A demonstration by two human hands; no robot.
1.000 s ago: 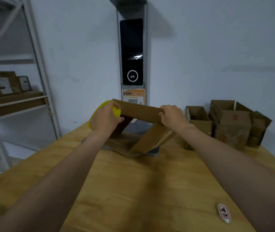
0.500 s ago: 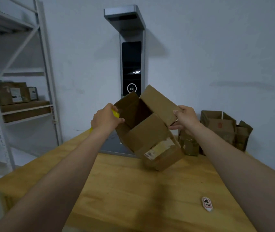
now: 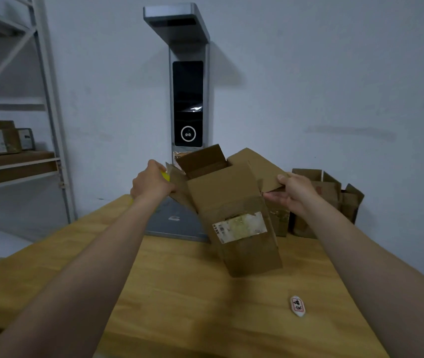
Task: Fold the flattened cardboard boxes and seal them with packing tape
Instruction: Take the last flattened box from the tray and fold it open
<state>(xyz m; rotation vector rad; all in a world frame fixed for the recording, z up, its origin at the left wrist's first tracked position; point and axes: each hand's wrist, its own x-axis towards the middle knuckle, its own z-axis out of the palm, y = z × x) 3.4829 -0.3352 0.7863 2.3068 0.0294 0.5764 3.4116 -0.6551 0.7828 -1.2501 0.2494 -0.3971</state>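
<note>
A brown cardboard box [image 3: 234, 202] with a torn white label on its near face is held tilted above the wooden table [image 3: 179, 293], its top flaps standing open. My left hand [image 3: 151, 183] grips the box's left flap and also holds a yellow thing [image 3: 164, 175], mostly hidden by the fingers. At the right, my right hand [image 3: 292, 191] pinches the right flap between thumb and fingers.
A grey scanner stand [image 3: 189, 99] with a dark screen rises behind the box, its base on the table. Several opened cardboard boxes [image 3: 329, 197] stand at the back right. A small white oval tag [image 3: 297, 305] lies on the table. Metal shelving [image 3: 12, 151] stands at the left.
The box was flat a second ago; it has since been opened into a tube, lifted and turned so its labelled face points toward me. Both hands kept hold of it.
</note>
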